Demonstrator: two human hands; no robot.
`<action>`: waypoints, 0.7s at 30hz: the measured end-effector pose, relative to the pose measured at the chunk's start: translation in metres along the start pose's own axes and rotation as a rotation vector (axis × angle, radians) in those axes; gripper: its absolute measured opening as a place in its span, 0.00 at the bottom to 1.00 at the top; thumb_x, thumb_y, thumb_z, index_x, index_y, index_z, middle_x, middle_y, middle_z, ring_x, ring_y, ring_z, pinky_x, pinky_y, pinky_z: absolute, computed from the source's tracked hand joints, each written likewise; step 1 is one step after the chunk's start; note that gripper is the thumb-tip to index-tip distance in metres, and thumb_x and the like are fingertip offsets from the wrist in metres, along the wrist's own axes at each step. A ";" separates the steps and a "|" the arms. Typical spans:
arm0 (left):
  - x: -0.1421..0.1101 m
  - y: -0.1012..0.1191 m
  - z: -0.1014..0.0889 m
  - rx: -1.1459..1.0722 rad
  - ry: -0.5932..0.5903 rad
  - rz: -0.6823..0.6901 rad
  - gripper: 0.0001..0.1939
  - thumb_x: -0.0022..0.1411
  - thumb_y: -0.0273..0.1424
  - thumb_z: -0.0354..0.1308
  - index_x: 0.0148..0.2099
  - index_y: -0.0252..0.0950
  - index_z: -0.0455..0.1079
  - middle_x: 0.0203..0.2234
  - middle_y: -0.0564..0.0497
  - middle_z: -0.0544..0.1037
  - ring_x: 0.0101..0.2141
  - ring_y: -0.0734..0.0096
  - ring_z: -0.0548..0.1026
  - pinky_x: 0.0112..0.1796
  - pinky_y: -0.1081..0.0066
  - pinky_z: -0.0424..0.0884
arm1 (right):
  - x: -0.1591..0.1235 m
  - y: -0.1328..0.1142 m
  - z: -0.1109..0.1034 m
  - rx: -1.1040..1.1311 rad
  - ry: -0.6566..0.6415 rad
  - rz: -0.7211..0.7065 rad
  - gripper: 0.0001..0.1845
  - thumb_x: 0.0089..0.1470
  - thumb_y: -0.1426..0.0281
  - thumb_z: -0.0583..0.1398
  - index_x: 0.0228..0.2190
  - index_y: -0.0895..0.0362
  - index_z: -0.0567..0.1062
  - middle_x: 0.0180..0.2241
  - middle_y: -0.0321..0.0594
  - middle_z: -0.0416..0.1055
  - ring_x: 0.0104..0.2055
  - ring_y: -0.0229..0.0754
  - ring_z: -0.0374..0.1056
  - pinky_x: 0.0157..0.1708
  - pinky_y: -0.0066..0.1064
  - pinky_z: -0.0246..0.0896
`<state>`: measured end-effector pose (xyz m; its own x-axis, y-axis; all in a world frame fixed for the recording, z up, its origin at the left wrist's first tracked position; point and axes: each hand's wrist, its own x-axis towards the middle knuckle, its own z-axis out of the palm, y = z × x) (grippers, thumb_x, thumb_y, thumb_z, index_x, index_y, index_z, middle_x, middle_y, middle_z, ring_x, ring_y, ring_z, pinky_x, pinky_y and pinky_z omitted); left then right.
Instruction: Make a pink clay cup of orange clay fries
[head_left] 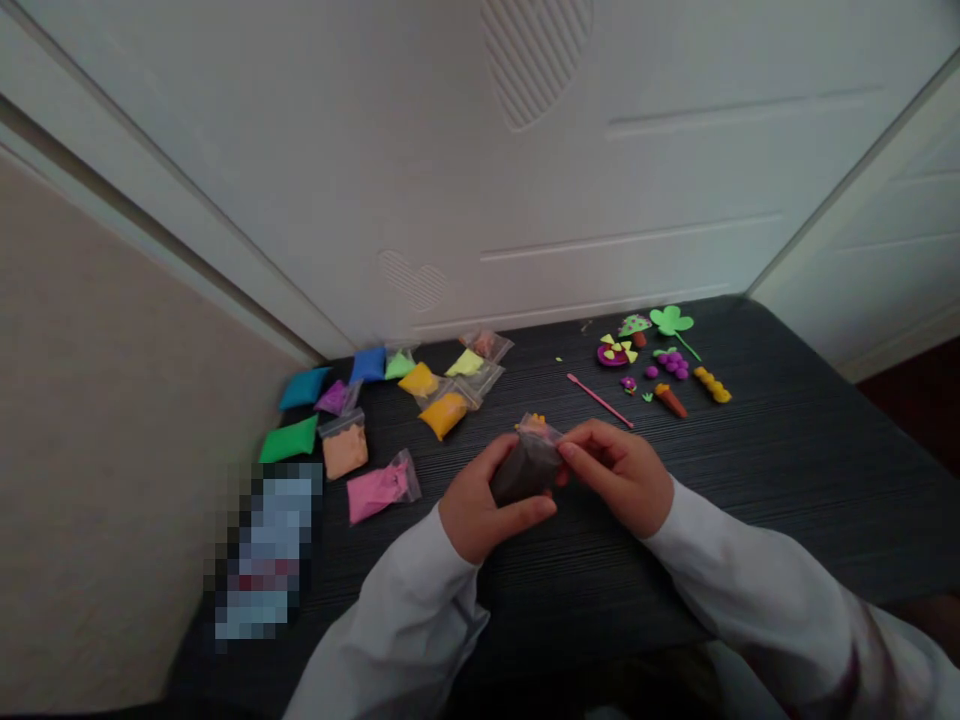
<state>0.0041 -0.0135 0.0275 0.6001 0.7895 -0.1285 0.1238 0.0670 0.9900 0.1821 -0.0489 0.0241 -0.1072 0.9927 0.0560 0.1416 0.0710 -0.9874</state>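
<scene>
Between my hands, just above the dark table, is a small clear zip bag of dark grey or brown modelling clay (527, 465). My left hand (484, 503) wraps round its lower left side, thumb along the front. The fingertips of my right hand (624, 474) pinch the bag's upper right edge. Whether the seal is parted I cannot tell. A bit of orange clay (532, 421) shows just behind the bag's top. Beyond my right hand lies a pink modelling stick (600, 400).
Clay bags spread over the left, among them a pink one (377, 490), a peach one (346, 447) and a green one (289, 440). Shaped clay pieces lie back right: a clover (671, 321), grapes (673, 364), a carrot (670, 400). A white panelled door (450, 180) stands behind the table (795, 450).
</scene>
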 end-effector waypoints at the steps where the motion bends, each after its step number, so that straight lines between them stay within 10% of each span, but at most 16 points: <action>1: -0.002 0.002 0.000 0.040 -0.051 -0.080 0.24 0.47 0.36 0.61 0.46 0.34 0.63 0.31 0.48 0.73 0.28 0.71 0.73 0.31 0.71 0.69 | 0.000 -0.001 -0.002 -0.027 -0.011 -0.007 0.08 0.53 0.66 0.54 0.30 0.57 0.70 0.23 0.35 0.70 0.26 0.34 0.67 0.28 0.26 0.60; 14: -0.009 0.008 -0.005 0.095 -0.196 -0.176 0.17 0.43 0.33 0.61 0.39 0.34 0.70 0.21 0.54 0.72 0.20 0.77 0.68 0.21 0.77 0.63 | 0.002 0.001 -0.018 0.188 -0.358 0.166 0.05 0.47 0.69 0.60 0.25 0.58 0.72 0.25 0.35 0.69 0.28 0.33 0.64 0.30 0.27 0.60; 18: -0.007 0.006 -0.005 0.233 -0.108 -0.034 0.21 0.44 0.35 0.61 0.43 0.37 0.67 0.29 0.51 0.74 0.28 0.71 0.71 0.29 0.72 0.67 | -0.002 -0.001 -0.016 0.147 -0.285 0.105 0.05 0.46 0.69 0.61 0.24 0.58 0.71 0.24 0.35 0.69 0.27 0.33 0.64 0.29 0.27 0.60; 21: -0.005 -0.002 -0.003 0.379 0.198 0.263 0.25 0.45 0.33 0.61 0.48 0.37 0.62 0.38 0.47 0.72 0.36 0.67 0.71 0.36 0.68 0.68 | -0.003 -0.005 -0.013 0.014 -0.183 0.014 0.06 0.47 0.68 0.60 0.24 0.58 0.71 0.25 0.36 0.70 0.28 0.34 0.65 0.29 0.28 0.60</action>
<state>-0.0009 -0.0157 0.0263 0.4927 0.8529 0.1726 0.2885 -0.3472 0.8923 0.1951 -0.0513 0.0308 -0.2831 0.9590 0.0158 0.1311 0.0550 -0.9898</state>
